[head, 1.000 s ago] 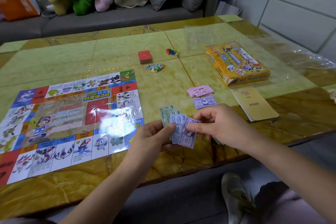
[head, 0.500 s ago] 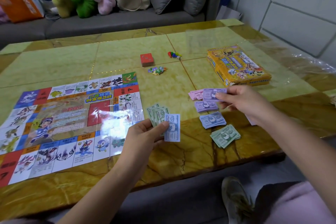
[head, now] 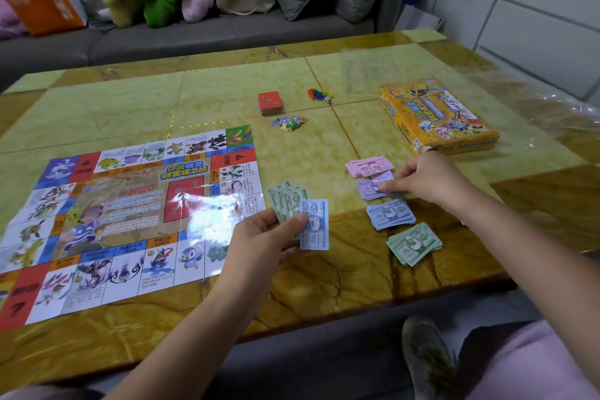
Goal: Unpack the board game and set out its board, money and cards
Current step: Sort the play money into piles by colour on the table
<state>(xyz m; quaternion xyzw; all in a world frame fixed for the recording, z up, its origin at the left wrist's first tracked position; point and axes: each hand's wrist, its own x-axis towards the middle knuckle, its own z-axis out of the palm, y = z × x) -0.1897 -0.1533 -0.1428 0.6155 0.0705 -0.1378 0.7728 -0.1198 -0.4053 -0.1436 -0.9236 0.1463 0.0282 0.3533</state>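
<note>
left hand grips a fan of green and blue paper play notes over the yellow marble-pattern worktop, just right of the glossy unfolded game board. right hand pinches the purple note pile, which lies between the pink note pile and the blue note pile. green note pile nearest the edge. red card deck and yellow game box sit farther back.

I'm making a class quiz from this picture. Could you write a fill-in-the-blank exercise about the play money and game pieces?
The right hand pinches the purple pile of paper notes, which lies ____ the pink pile and the blue pile.
The left hand holds green paper notes and one blue note; ____ sorted piles lie on the table.
The yellow cardboard game box lies to the ____ of the small red deck of cards.
Missing words: between; four; right.
</note>
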